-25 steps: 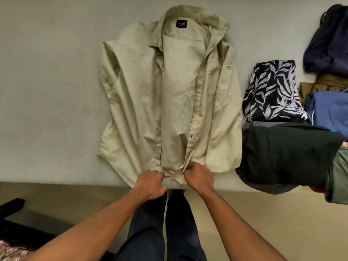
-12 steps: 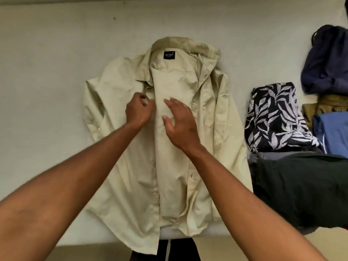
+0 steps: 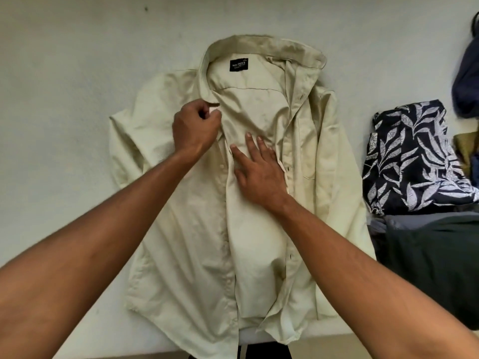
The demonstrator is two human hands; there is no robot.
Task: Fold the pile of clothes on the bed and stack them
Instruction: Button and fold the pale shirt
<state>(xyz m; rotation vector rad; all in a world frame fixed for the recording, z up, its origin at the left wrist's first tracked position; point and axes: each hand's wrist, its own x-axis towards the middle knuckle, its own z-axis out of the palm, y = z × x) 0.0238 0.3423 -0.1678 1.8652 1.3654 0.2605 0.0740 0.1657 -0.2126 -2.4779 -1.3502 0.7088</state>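
The pale bed (image 3: 64, 125) fills most of the view, and on it a beige shirt (image 3: 181, 255) lies spread out with its front open. Its collar (image 3: 272, 45) points away from the person and its hem reaches the near edge of the bed. Both bare forearms reach in from the bottom corners and meet over the upper chest of the shirt. The left hand (image 3: 194, 128) is knuckles up, just below the collar. Its fingers are curled in and pinch the edge of the left front panel against the thumb. The right hand (image 3: 259, 174) lies flat, palm down, on the inside back of the shirt, just beside the left hand but not touching it. Its thumb and first fingers are straight and a little apart. Its outer fingers slip under the edge of the right front panel, so how they lie cannot be told. To the right, touching the shirt's side, sits a folded dark green garment (image 3: 427, 255), cut off by the frame. Beyond it is a folded dark garment with a white leaf print (image 3: 414, 156). A navy piece (image 3: 466, 81) and something olive behind it are mostly out of frame. The shirt's sleeves are bunched at the sides and hard to trace. A small black label (image 3: 239, 65) sits inside the collar, its lettering blurred.
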